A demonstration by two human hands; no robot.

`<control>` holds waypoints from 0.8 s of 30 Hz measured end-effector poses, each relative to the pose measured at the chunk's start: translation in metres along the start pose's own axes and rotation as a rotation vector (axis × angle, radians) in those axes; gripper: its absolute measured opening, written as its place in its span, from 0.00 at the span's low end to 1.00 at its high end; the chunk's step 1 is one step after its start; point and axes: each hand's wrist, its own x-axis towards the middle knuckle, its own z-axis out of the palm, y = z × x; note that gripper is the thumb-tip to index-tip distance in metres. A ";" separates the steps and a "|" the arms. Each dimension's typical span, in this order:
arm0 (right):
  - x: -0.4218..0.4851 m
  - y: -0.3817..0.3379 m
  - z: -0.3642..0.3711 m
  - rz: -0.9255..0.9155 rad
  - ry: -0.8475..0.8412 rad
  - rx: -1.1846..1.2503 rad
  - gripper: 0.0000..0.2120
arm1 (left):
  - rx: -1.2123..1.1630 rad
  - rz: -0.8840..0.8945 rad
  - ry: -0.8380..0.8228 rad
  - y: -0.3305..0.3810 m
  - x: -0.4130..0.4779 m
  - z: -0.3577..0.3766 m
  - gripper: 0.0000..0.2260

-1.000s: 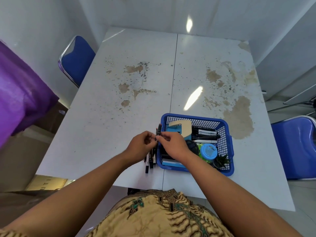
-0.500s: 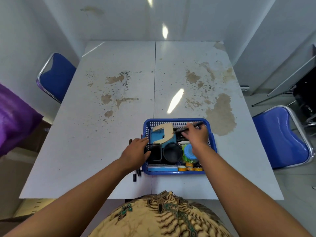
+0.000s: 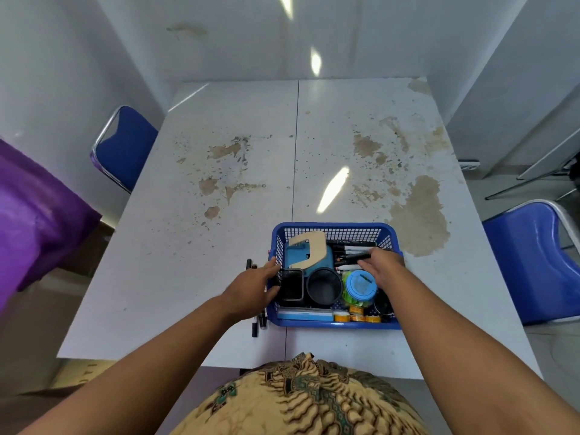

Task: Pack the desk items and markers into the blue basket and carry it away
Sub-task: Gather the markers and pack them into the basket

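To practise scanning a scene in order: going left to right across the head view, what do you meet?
Purple cloth → left blue chair → loose markers → square black holder → round black cup → blue-lidded jar → right blue chair.

White tabletop point(image 3: 219, 252), seamed down the middle and blotched with brown worn patches, against pale glossy walls point(image 3: 244, 42). Blue chrome-framed chair point(image 3: 125, 146) at the far left, another blue chair point(image 3: 527, 262) at the right, purple cloth point(image 3: 37, 208) at the left edge. Bright light streaks point(image 3: 334, 189) mirrored on tabletop and wall.
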 end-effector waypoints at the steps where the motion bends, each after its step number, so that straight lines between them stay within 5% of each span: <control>1: 0.004 0.001 -0.002 -0.002 -0.016 -0.038 0.19 | -0.007 0.003 0.001 -0.001 0.000 0.000 0.29; 6: -0.003 -0.002 0.004 -0.077 0.128 -0.356 0.15 | -0.076 0.017 -0.007 -0.012 0.001 0.005 0.31; 9: -0.030 -0.001 0.023 -0.443 0.224 -0.701 0.08 | -0.121 0.027 -0.003 -0.017 0.001 0.007 0.31; 16: -0.085 0.046 0.088 -1.071 -0.286 -1.142 0.10 | -0.664 -0.148 0.188 -0.033 -0.003 0.007 0.16; 20: -0.093 0.075 0.110 -1.108 -0.574 -1.688 0.26 | -0.558 -0.323 0.229 -0.064 -0.011 0.024 0.12; 24: -0.090 0.094 0.117 -1.092 -0.610 -1.968 0.36 | -0.460 -0.437 0.121 -0.094 -0.013 0.037 0.18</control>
